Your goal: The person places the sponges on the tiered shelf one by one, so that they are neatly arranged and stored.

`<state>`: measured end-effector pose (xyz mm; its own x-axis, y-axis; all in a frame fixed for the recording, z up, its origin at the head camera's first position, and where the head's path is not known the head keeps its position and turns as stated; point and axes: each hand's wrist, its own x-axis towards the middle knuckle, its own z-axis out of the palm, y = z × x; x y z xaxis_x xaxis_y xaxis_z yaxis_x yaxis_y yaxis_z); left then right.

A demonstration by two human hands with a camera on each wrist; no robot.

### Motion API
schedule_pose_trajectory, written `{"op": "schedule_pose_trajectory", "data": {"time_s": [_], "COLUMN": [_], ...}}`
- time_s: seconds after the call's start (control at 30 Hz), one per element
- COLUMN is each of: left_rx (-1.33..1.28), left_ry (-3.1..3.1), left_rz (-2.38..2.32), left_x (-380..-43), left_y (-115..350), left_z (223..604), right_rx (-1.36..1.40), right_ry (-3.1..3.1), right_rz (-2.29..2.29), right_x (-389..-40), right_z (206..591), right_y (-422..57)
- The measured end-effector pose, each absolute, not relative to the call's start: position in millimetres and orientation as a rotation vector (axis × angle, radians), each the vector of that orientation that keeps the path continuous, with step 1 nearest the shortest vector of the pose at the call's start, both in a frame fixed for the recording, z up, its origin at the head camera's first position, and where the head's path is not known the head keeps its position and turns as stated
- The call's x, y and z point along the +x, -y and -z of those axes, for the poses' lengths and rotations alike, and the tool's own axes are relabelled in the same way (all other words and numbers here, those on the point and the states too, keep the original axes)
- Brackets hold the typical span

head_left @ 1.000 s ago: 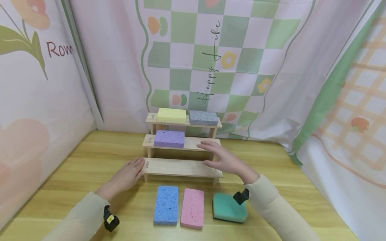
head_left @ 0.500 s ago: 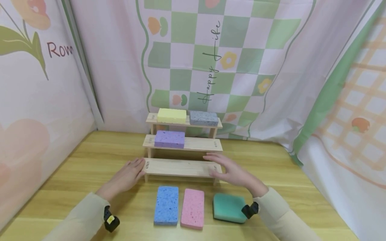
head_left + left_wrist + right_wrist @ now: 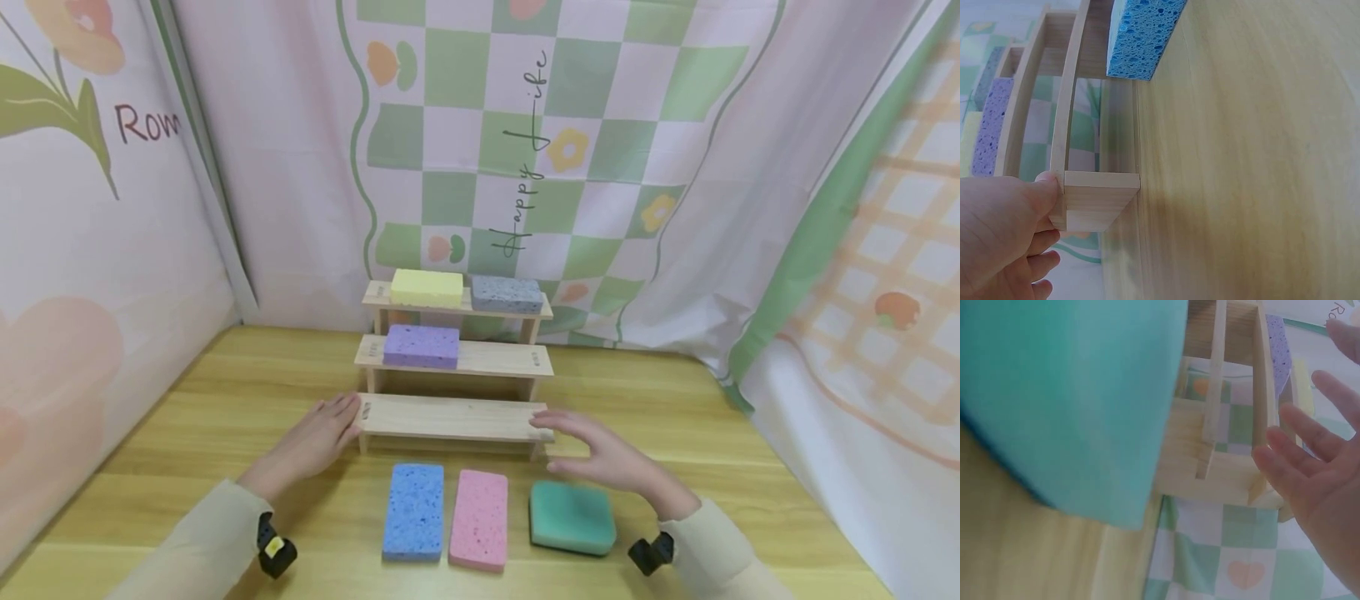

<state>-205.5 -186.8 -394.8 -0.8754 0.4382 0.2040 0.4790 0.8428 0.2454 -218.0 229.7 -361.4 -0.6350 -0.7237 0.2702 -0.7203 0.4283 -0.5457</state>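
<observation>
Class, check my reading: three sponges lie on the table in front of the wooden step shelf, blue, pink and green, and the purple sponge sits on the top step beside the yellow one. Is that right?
Not quite. The purple sponge sits alone on the middle step of the wooden step shelf; the head view shows the grey sponge beside the yellow sponge on top. The blue sponge, pink sponge and green sponge do lie in front.

**Both hands low by the wooden rack**

The left hand (image 3: pixel 313 439) rests palm down with relaxed fingers, its thumb (image 3: pixel 1044 190) pressed against the left end of the wooden rack (image 3: pixel 450 415) (bottom step). The right hand (image 3: pixel 600 454) hovers flat and empty at that step's right end, fingers (image 3: pixel 1288 456) spread straight. Both forearms wear pale sleeves, a small black camera strapped at each wrist.
</observation>
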Motion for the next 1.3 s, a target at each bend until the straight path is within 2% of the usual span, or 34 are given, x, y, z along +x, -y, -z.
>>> {"op": "schedule_pose_trajectory", "data": {"time_s": [0.63, 1.0, 1.3], "left_rx": [-0.710, -0.709, -0.707], "left_ry": [2.878, 2.884, 2.887], "left_rz": [0.421, 0.420, 0.420], "left_x": [-206, -206, -207], "left_y": [187, 186, 187], "left_z": [395, 395, 396], "right_rx": [-1.296, -1.300, -1.117], "right_ry": [-2.483, -2.435, -2.412], "right_rz": [0.856, 0.811, 0.743], "right_x": [-196, -194, -191], "right_z": [375, 381, 380], "right_y": [-254, -260, -260]}}
